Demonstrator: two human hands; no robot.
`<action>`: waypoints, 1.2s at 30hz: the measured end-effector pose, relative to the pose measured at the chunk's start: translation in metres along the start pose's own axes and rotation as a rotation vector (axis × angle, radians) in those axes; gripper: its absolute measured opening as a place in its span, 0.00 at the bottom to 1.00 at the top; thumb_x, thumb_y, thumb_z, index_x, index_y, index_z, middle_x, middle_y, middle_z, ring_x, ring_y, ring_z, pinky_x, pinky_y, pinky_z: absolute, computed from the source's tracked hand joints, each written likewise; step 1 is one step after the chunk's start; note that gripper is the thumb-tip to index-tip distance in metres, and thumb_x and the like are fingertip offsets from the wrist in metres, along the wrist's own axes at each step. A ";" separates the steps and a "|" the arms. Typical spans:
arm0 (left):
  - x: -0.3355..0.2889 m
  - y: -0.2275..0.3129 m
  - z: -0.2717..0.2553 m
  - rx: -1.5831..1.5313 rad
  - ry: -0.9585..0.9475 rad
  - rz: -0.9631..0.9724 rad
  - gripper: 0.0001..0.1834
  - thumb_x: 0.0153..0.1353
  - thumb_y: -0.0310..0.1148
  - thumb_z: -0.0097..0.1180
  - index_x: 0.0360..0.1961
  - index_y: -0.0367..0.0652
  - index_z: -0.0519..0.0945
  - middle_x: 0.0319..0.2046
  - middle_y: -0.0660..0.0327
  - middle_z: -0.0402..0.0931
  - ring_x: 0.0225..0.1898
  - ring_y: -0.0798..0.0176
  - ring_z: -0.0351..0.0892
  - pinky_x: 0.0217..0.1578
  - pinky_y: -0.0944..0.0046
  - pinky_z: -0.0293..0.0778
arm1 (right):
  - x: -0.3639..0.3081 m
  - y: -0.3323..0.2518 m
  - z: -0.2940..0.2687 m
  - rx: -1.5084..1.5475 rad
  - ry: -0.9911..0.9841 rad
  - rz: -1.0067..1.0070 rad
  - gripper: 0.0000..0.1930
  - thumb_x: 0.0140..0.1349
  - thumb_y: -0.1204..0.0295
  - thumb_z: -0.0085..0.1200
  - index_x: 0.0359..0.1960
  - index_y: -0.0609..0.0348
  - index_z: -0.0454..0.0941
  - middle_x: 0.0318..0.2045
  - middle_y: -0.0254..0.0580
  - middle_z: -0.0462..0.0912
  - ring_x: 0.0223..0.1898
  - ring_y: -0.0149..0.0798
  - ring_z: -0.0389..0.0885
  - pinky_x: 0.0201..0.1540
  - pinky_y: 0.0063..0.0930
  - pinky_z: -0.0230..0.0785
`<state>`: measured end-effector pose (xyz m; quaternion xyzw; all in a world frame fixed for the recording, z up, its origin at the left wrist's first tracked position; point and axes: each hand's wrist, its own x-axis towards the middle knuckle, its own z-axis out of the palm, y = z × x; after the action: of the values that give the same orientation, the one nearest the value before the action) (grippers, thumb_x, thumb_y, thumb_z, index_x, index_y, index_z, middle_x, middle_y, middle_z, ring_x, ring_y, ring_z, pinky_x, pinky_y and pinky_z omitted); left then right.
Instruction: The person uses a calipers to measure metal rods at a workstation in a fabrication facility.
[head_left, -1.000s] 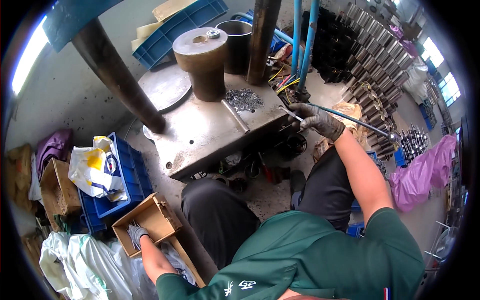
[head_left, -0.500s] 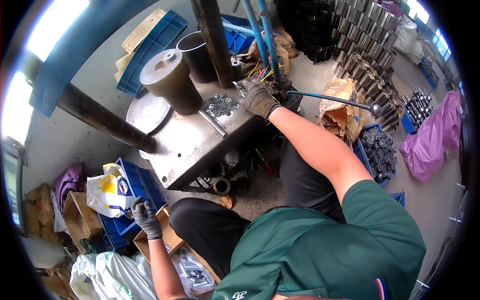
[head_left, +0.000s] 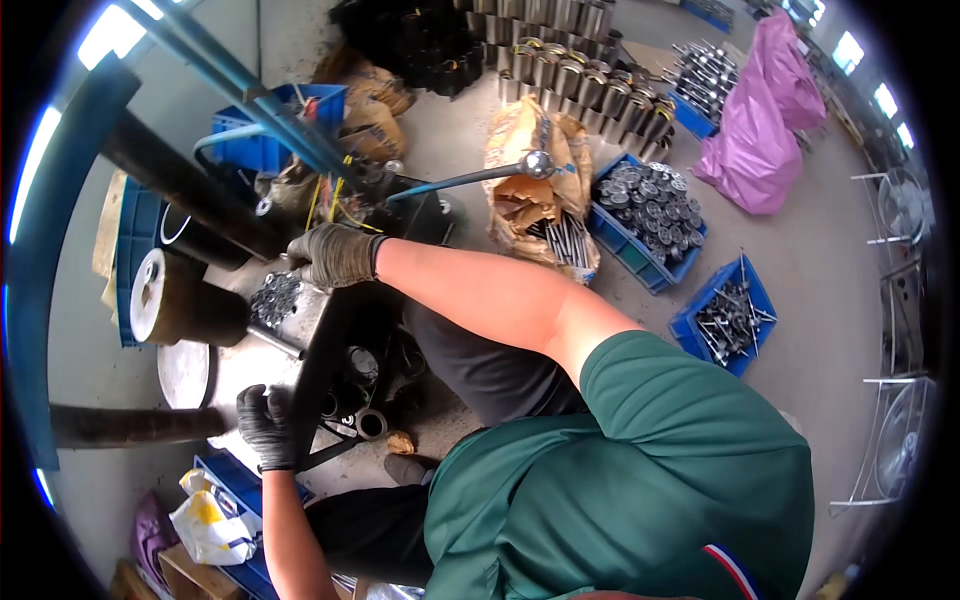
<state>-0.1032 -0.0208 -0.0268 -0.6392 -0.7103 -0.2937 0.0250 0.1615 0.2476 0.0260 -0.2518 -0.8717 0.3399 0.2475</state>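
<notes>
My right hand (head_left: 335,255), in a grey-brown glove, lies knuckles up on the far edge of the steel press table (head_left: 235,360). It is right beside a pile of small metal rings (head_left: 274,296). Its fingers curl under, hiding whatever is beneath them. My left hand (head_left: 265,425), in a dark glove, is at the table's near edge with its fingers bent. I cannot see whether it holds a part. A brown steel cylinder (head_left: 180,298) stands on the table by the rings. A lever with a ball knob (head_left: 540,163) reaches out past my right hand.
Blue crates of metal parts (head_left: 650,210) (head_left: 728,318) sit on the floor, with a sack of rods (head_left: 540,215) beside them. Rows of steel tubes (head_left: 575,75) and a pink bag (head_left: 760,130) lie farther off. A yellow-and-white bag (head_left: 212,520) in a blue crate is near my left elbow.
My head has turned, so the view has swung round. My left hand came up from the cardboard box to the table's near edge. My right hand stayed by the ring pile.
</notes>
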 end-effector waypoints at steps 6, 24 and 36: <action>0.016 -0.001 0.009 0.067 0.107 -0.012 0.13 0.69 0.38 0.62 0.41 0.39 0.79 0.32 0.55 0.76 0.33 0.55 0.76 0.40 0.56 0.75 | -0.084 0.032 -0.056 0.085 -0.041 -0.101 0.17 0.61 0.60 0.60 0.47 0.56 0.85 0.39 0.51 0.88 0.44 0.53 0.87 0.50 0.42 0.76; 0.033 -0.011 0.021 0.176 -0.026 -0.126 0.09 0.73 0.32 0.53 0.36 0.38 0.75 0.32 0.50 0.76 0.35 0.48 0.75 0.44 0.52 0.73 | -0.425 0.430 -0.039 0.014 0.890 1.400 0.30 0.57 0.75 0.62 0.65 0.54 0.78 0.56 0.49 0.85 0.58 0.51 0.83 0.62 0.35 0.73; 0.031 -0.011 0.015 0.226 -0.042 -0.194 0.08 0.73 0.31 0.53 0.37 0.39 0.73 0.33 0.51 0.75 0.36 0.49 0.73 0.47 0.54 0.73 | -0.372 0.387 -0.026 -0.142 0.213 1.920 0.68 0.47 0.36 0.73 0.82 0.39 0.38 0.83 0.44 0.41 0.77 0.61 0.56 0.74 0.64 0.58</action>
<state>-0.1136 0.0134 -0.0303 -0.5666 -0.7977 -0.1995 0.0536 0.5613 0.2819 -0.3317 -0.9004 -0.2864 0.3191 -0.0735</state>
